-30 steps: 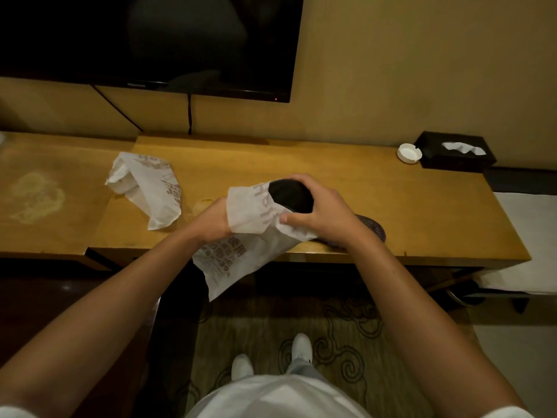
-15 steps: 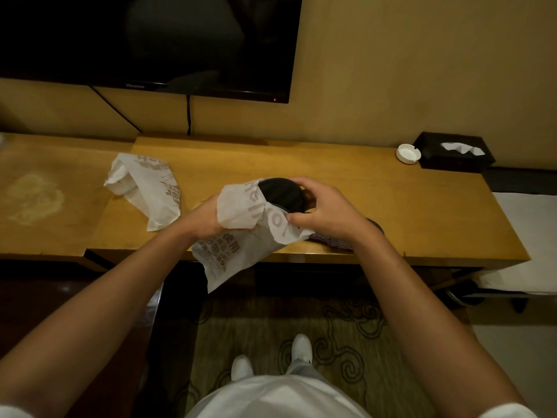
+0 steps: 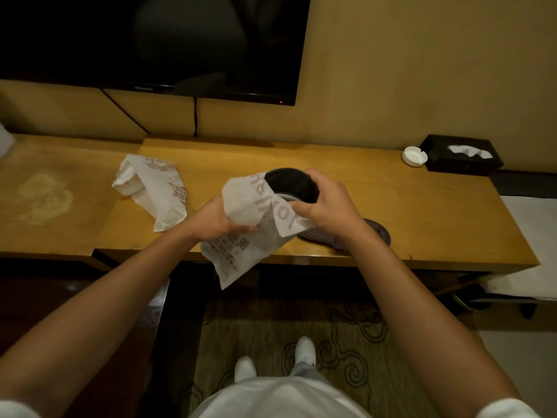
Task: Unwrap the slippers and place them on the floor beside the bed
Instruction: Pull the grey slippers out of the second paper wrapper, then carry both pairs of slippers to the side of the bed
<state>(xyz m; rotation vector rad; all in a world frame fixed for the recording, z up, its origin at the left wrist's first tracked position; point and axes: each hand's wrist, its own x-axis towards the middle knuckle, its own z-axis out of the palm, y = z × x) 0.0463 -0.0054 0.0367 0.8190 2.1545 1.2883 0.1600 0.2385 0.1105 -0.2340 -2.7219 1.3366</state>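
Note:
A dark slipper (image 3: 291, 184) sticks halfway out of a white printed paper wrapper (image 3: 241, 236) above the front edge of the wooden desk (image 3: 422, 212). My right hand (image 3: 327, 203) grips the slipper's exposed end. My left hand (image 3: 218, 221) is closed on the wrapper's side. A second dark slipper (image 3: 373, 233) lies flat on the desk under my right wrist, partly hidden. An empty crumpled wrapper (image 3: 156, 188) lies on the desk to the left.
A white ashtray (image 3: 414, 156) and a black tissue box (image 3: 461, 153) stand at the desk's back right. A television (image 3: 150, 40) hangs on the wall. Patterned carpet (image 3: 346, 327) and my white shoes (image 3: 305, 351) are below. White bedding (image 3: 536, 236) shows at the right edge.
The slipper has come further out of the wrapper, and the wrapper has slid down and crumpled under my left hand. Both hands have risen slightly.

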